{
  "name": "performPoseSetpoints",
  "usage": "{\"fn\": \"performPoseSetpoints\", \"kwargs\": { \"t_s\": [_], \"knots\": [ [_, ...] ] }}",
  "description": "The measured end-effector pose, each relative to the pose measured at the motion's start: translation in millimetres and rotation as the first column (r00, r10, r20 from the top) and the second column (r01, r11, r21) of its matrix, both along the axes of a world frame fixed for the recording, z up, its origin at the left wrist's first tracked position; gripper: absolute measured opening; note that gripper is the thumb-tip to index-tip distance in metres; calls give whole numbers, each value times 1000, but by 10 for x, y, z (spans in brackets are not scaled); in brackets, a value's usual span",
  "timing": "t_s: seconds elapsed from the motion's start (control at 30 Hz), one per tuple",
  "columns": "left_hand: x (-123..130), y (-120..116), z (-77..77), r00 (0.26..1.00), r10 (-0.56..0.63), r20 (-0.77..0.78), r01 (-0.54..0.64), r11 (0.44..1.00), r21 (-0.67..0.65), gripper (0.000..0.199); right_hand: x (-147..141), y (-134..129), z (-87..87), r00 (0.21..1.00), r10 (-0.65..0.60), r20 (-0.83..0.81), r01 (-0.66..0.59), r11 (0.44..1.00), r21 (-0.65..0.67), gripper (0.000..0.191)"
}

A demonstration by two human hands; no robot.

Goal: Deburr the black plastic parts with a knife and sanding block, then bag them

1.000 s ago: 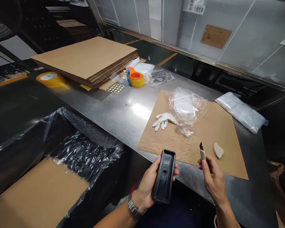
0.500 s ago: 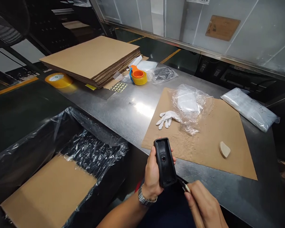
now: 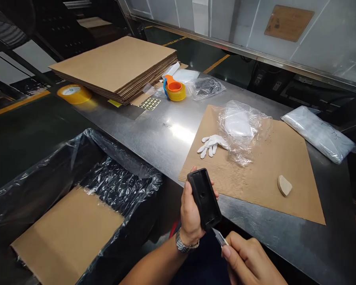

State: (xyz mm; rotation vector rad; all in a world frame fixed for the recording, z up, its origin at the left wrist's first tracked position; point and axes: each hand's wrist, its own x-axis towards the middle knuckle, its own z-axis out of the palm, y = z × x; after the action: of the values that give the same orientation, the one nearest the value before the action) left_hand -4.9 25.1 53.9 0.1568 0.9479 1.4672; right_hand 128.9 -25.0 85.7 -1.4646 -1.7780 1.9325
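Left hand (image 3: 191, 217) is wrapped round a black tray (image 3: 204, 198) by the near edge of the worktop (image 3: 243, 209), right hand (image 3: 250, 259) is gripping a knife (image 3: 220, 238) just beside it, and a beige block (image 3: 284, 185) sits toward the cardboard (image 3: 264, 174)'s near right corner.

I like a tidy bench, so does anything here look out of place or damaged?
Mildly: one white glove lies loose on the cardboard sheet beside a rumpled clear bag, odd since the right hand gripping the knife is bare. The sheet also looks wrinkled, perhaps worn, toward its near edge.
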Motion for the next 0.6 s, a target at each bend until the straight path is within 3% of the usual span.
{"fn": "performPoseSetpoints", "kwargs": {
  "t_s": [0.23, 0.4, 0.6],
  "knots": [
    [18, 9, -19, 998, 27, -51, -26, 999, 28, 48, -33, 13, 35, 977, 54, 206, -79, 990, 113, 39],
    [13, 13, -27, 997, 49, -64, -46, 998, 45, 49, -35, 9, -33, 991, 48, 127, -48, 999, -3, 37],
    [4, -2, -45, 996, 56, -72, -53, 998, 40, 49, -48, 18, -36, 992, 25, 127, -29, 999, 25, 38]
  ]
}}
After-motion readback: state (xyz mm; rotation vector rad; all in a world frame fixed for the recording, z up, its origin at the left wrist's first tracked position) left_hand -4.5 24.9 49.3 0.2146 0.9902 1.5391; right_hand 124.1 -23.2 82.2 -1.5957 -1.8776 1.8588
